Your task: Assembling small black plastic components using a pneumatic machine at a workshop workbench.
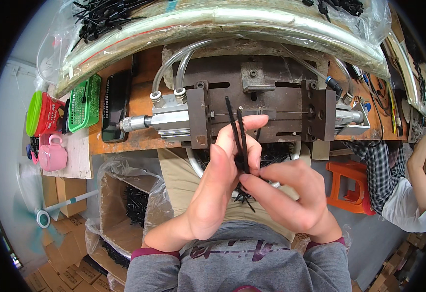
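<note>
My left hand (222, 180) pinches two thin black plastic sticks (237, 129) that stand upright, their tips in front of the metal press fixture (252, 104). My right hand (286, 192) meets it from the right, with fingertips on the lower ends of the same sticks. More black sticks (271, 153) lie in a white-rimmed bowl on my lap, mostly hidden behind the hands. The fixture has a pneumatic cylinder (144, 121) on its left with clear hoses, and a thin rod across its middle.
A cardboard box (130, 204) lined with plastic holds black sticks at lower left. Bags of sticks (105, 19) lie across the bench back. A green basket (84, 102), red-green container (42, 114) and pink mug (52, 153) stand left. An orange stool (351, 187) and another person (407, 194) are right.
</note>
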The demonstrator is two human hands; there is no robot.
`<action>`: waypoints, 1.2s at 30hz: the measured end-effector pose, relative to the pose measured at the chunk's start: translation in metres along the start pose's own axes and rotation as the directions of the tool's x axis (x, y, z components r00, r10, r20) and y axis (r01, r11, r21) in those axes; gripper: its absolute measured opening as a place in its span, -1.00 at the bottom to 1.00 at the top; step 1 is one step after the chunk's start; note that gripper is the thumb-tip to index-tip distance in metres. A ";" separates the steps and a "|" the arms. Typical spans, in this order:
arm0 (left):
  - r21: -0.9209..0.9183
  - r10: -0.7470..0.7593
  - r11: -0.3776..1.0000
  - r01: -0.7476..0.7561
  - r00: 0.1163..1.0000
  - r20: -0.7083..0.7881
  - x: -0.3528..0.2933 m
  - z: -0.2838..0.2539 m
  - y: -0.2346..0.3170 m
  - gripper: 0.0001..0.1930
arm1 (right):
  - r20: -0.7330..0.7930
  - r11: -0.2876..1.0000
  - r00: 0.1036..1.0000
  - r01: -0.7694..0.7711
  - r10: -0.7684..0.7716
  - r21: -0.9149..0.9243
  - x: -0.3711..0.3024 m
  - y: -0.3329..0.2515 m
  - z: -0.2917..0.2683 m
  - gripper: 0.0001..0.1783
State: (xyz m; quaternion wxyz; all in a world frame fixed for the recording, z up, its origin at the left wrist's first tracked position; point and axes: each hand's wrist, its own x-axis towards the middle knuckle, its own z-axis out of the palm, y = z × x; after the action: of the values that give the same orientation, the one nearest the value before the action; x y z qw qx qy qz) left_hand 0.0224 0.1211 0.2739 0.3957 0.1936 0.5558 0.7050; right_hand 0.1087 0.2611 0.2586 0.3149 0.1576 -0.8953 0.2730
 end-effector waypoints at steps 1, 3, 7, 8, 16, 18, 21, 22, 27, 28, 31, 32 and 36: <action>-0.066 0.041 0.997 -0.040 0.999 0.025 0.000 -0.004 -0.007 -0.05 | -0.027 0.997 0.998 -0.058 0.059 0.050 0.000 0.001 0.000 -0.61; -0.048 0.101 0.994 -0.098 0.994 0.052 0.000 -0.010 -0.016 -0.21 | -0.040 0.974 0.982 -0.176 0.183 0.146 -0.002 0.002 -0.001 -0.64; 0.161 0.133 0.976 -0.144 0.988 0.074 -0.005 -0.017 -0.013 -0.17 | 0.023 0.967 0.967 -0.255 0.255 0.006 -0.007 0.010 -0.001 -0.65; 0.179 0.145 0.971 -0.155 0.987 0.070 -0.007 -0.018 -0.010 -0.19 | 0.078 0.967 0.965 -0.245 0.250 -0.068 -0.010 0.015 0.001 -0.68; 0.276 0.398 0.887 -0.371 0.916 -0.046 -0.013 -0.026 0.005 -0.40 | 0.195 0.918 0.942 -0.194 0.272 -0.347 0.005 0.015 0.008 -0.76; 0.327 0.467 0.855 -0.403 0.872 -0.145 -0.015 -0.023 0.008 -0.53 | 0.237 0.909 0.928 -0.185 0.286 -0.375 0.009 0.012 0.003 -0.76; 0.476 0.576 0.726 -0.495 0.817 -0.029 -0.019 -0.037 0.009 -0.54 | 0.296 0.910 0.911 -0.164 0.288 -0.381 0.012 0.013 -0.002 -0.75; 0.549 0.624 0.683 -0.481 0.775 -0.098 -0.018 -0.035 0.005 -0.57 | 0.315 0.921 0.909 -0.153 0.274 -0.359 0.016 0.015 -0.006 -0.77; 0.757 0.604 0.499 -0.423 0.796 0.047 -0.013 -0.030 0.001 -0.61 | 0.062 0.970 0.986 -0.142 0.157 -0.198 0.087 0.056 -0.035 -0.71; 0.776 0.622 0.455 -0.437 0.779 0.074 -0.008 -0.027 -0.003 -0.62 | -0.051 0.939 0.989 -0.144 0.135 -0.312 0.107 0.067 -0.040 -0.71; 0.865 0.639 0.253 -0.432 0.746 0.185 0.006 -0.019 -0.015 -0.67 | -0.090 0.830 0.996 -0.051 0.001 -0.556 0.161 0.129 -0.057 -0.70; 0.878 0.633 0.217 -0.426 0.746 0.206 0.009 -0.014 -0.017 -0.68 | -0.002 0.693 1.000 0.011 -0.018 -0.721 0.177 0.154 -0.059 -0.84; 0.917 0.588 0.091 -0.389 0.764 0.265 0.015 -0.012 -0.032 -0.73 | 0.190 0.618 0.879 -0.140 0.437 -0.773 0.212 0.172 -0.038 -0.70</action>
State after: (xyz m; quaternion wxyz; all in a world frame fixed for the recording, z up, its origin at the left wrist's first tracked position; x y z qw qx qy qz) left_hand 0.0154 0.1278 0.2377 -0.1049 0.4991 0.7903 0.3396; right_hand -0.1111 0.3980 0.3541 0.1322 -0.0855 -0.9825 -0.0993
